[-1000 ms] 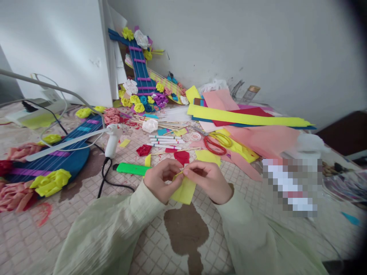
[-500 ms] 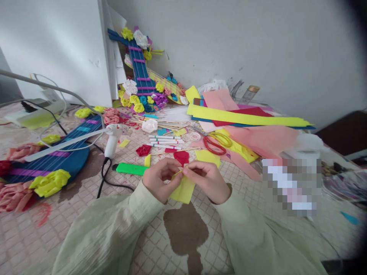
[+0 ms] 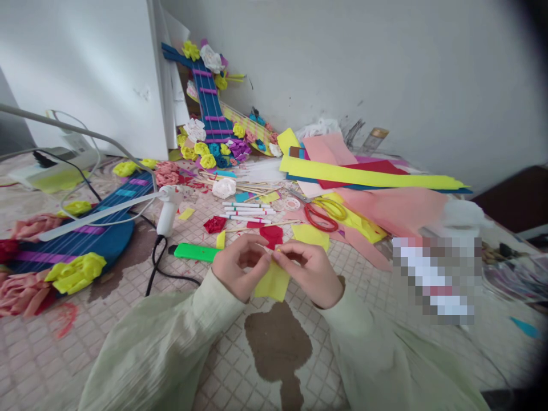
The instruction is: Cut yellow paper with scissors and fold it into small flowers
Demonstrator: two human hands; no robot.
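Observation:
A small yellow paper piece [image 3: 273, 283] hangs between my two hands near the middle of the view. My left hand [image 3: 240, 267] pinches its upper edge with thumb and forefinger. From the right, my right hand [image 3: 311, 273] grips the same edge, its fingertips touching those of my left hand. The paper's top is partly hidden by my fingers. Just beyond lie a red paper piece [image 3: 271, 235] and another yellow sheet [image 3: 311, 236]. A green cutter [image 3: 197, 252] rests left of my left hand.
A white glue gun [image 3: 166, 217] with a black cable stands at the left, beside a blue paper guitar [image 3: 111, 228] with paper flowers. Markers [image 3: 248, 211], red-handled scissors [image 3: 320, 218] and long yellow paper strips [image 3: 368, 174] lie farther back. A second guitar [image 3: 208, 100] leans against the wall.
The fingers of both hands have shifted slightly at the paper's upper edge, and its lower part has moved a little. Both hands keep their hold.

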